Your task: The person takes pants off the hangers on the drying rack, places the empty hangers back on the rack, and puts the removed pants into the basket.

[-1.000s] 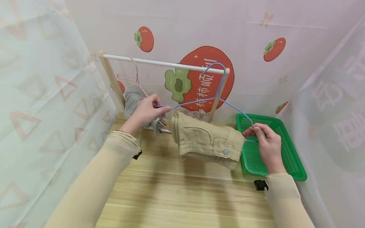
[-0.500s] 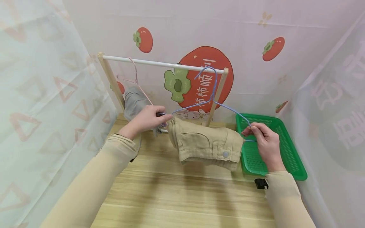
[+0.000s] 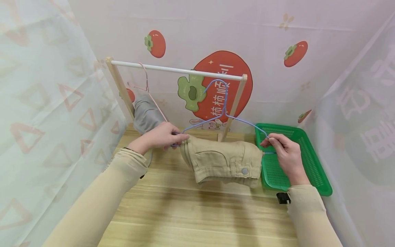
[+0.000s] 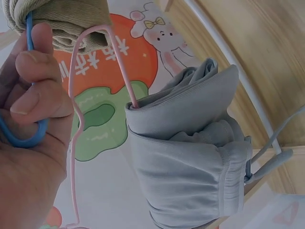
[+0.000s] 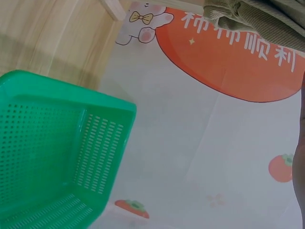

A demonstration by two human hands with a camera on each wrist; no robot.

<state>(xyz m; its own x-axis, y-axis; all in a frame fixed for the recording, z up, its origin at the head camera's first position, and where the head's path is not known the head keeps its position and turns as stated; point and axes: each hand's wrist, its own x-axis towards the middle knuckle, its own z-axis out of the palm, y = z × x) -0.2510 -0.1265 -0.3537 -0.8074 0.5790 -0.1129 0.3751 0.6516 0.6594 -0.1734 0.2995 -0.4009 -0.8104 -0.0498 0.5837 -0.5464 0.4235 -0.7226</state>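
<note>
Khaki pants [image 3: 220,159], folded with a waistband button showing, hang over the lower bar of a blue wire hanger [image 3: 203,121]. My left hand [image 3: 162,137] grips the hanger's left end; the left wrist view shows its fingers curled round the blue wire. At the other end, my right hand [image 3: 287,151] pinches the hanger's right shoulder between thumb and fingers. The hanger's hook stands just below the white rail [image 3: 179,70] in the head view. In the right wrist view only an edge of the right hand [image 5: 299,162] shows.
Grey drawstring pants [image 4: 186,152] hang on a pink hanger [image 4: 76,119] at the left of the wood-framed rack [image 3: 236,103]. A green basket [image 3: 318,171] stands on the wooden table [image 3: 185,212] at the right. Printed cloth walls surround the table.
The blue hanger and khaki pants have moved down and to the left, the hook dropping from above the rail to below it. Both hands keep their hold; the left has lowered with it.
</note>
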